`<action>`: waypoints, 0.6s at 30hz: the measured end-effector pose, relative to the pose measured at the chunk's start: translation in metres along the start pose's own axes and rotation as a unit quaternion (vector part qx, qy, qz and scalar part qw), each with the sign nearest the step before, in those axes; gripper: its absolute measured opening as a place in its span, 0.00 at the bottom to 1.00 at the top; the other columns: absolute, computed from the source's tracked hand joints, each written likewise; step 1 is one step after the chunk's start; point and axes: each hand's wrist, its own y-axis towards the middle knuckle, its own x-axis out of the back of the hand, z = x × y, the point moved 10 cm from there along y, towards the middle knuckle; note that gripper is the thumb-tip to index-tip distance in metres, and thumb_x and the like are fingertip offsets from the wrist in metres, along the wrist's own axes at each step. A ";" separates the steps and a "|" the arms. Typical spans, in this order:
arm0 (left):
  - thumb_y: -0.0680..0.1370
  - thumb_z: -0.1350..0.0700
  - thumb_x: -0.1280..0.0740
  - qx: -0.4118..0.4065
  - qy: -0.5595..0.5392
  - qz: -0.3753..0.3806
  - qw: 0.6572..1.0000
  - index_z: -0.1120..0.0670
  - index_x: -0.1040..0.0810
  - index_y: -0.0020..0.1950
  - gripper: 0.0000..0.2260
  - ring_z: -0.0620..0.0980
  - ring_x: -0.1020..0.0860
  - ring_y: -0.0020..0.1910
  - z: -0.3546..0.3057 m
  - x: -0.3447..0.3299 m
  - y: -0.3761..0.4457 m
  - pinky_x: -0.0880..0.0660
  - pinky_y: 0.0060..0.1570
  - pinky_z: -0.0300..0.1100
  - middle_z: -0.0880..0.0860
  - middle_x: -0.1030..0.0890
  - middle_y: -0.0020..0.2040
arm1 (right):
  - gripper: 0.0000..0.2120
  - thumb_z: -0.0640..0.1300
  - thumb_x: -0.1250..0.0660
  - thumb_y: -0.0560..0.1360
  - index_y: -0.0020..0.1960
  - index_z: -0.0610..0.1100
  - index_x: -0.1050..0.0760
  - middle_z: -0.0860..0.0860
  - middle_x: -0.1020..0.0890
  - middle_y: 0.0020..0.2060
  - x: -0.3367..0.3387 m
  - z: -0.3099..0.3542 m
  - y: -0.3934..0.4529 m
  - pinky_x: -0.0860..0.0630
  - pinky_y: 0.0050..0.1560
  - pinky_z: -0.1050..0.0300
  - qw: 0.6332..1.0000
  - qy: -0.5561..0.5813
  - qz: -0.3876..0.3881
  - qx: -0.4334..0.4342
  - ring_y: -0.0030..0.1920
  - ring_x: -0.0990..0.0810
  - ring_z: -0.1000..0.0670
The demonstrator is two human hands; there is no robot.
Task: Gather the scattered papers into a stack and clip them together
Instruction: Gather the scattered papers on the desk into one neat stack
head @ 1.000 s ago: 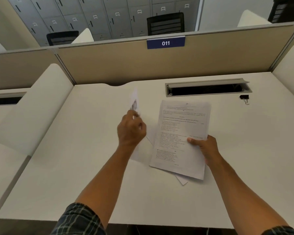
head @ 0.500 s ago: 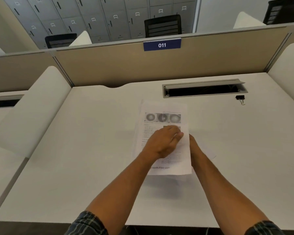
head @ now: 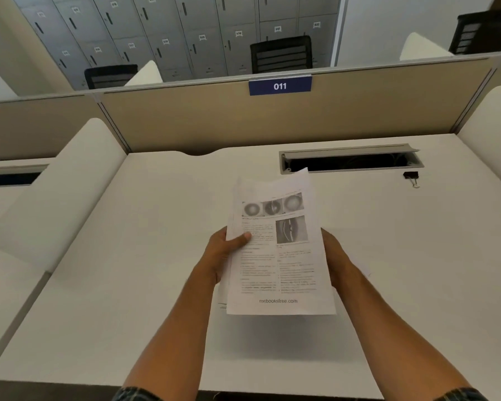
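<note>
I see matt white printed paper in the sheets (head: 278, 256), with grey halftone pictures on the top page. The desk (head: 156, 256) looks like smooth, matt white laminate, and its cable tray (head: 350, 150) looks like brushed grey metal. The binder clip (head: 411, 176) is black with shiny wire handles, the partition (head: 214, 120) a dull beige cloth.

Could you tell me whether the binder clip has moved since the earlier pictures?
No. The binder clip lies just below the right end of the cable slot, as before.

The blue sign (head: 280, 86) reads "011"; the top paper (head: 278, 256) reads "mebooksfree.com".
</note>
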 end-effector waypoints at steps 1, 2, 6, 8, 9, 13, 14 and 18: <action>0.74 0.54 0.21 -0.014 0.000 -0.016 1.000 0.59 0.19 0.65 0.22 0.65 0.15 0.58 -0.003 0.002 -0.001 0.17 0.57 0.60 0.61 0.14 0.59 | 0.19 0.60 0.34 0.82 0.47 0.48 0.12 0.43 0.13 0.43 -0.001 0.000 0.001 0.18 0.36 0.55 0.999 0.052 0.010 -0.001 0.38 0.13 0.47; 0.74 0.52 0.21 -0.025 0.006 -0.024 0.999 0.59 0.18 0.64 0.22 0.64 0.14 0.57 -0.007 0.003 -0.002 0.17 0.56 0.60 0.60 0.13 0.58 | 0.27 0.66 0.40 0.83 0.59 0.46 0.13 0.40 0.12 0.51 -0.003 0.002 0.000 0.16 0.43 0.49 0.995 0.096 0.030 0.000 0.47 0.11 0.41; 0.71 0.47 0.20 -0.070 0.032 -0.038 0.996 0.57 0.14 0.58 0.20 0.62 0.13 0.55 -0.026 -0.002 -0.006 0.15 0.52 0.55 0.58 0.12 0.55 | 0.24 0.58 0.26 0.76 0.67 0.47 0.18 0.41 0.14 0.61 -0.002 0.033 -0.003 0.21 0.65 0.37 0.995 -0.023 0.010 0.100 0.64 0.17 0.35; 0.68 0.47 0.18 -0.089 0.045 -0.019 0.995 0.54 0.13 0.57 0.20 0.60 0.13 0.55 -0.035 -0.010 -0.008 0.16 0.52 0.51 0.57 0.12 0.56 | 0.21 0.50 0.19 0.66 0.58 0.48 0.14 0.44 0.11 0.54 0.001 0.054 -0.010 0.17 0.56 0.45 0.980 -0.089 -0.035 0.175 0.58 0.14 0.38; 0.67 0.48 0.18 -0.099 0.050 -0.002 0.994 0.53 0.13 0.57 0.21 0.59 0.14 0.56 -0.040 -0.015 -0.010 0.16 0.51 0.49 0.57 0.12 0.57 | 0.20 0.50 0.18 0.64 0.55 0.49 0.13 0.45 0.11 0.52 0.000 0.062 -0.014 0.16 0.52 0.48 0.974 -0.086 -0.038 0.205 0.55 0.13 0.40; 0.68 0.50 0.18 -0.133 0.070 0.056 0.987 0.51 0.16 0.62 0.24 0.60 0.16 0.60 -0.043 -0.021 -0.015 0.16 0.56 0.55 0.58 0.14 0.60 | 0.15 0.49 0.18 0.63 0.49 0.53 0.12 0.47 0.11 0.49 -0.009 0.073 -0.026 0.14 0.47 0.50 0.965 -0.101 0.003 0.242 0.49 0.13 0.43; 0.69 0.51 0.18 -0.136 0.078 0.059 0.986 0.52 0.16 0.63 0.24 0.61 0.17 0.60 -0.038 -0.021 -0.016 0.17 0.57 0.57 0.58 0.15 0.60 | 0.16 0.48 0.17 0.62 0.49 0.54 0.12 0.47 0.11 0.49 -0.009 0.066 -0.026 0.14 0.48 0.49 0.967 -0.115 0.010 0.229 0.50 0.12 0.43; 0.68 0.50 0.19 -0.093 0.065 0.002 0.994 0.54 0.16 0.62 0.24 0.60 0.16 0.59 -0.009 -0.016 -0.014 0.18 0.58 0.61 0.57 0.13 0.58 | 0.19 0.59 0.16 0.62 0.51 0.55 0.12 0.48 0.11 0.51 -0.006 0.035 -0.020 0.14 0.51 0.48 0.970 -0.174 0.005 0.167 0.53 0.12 0.45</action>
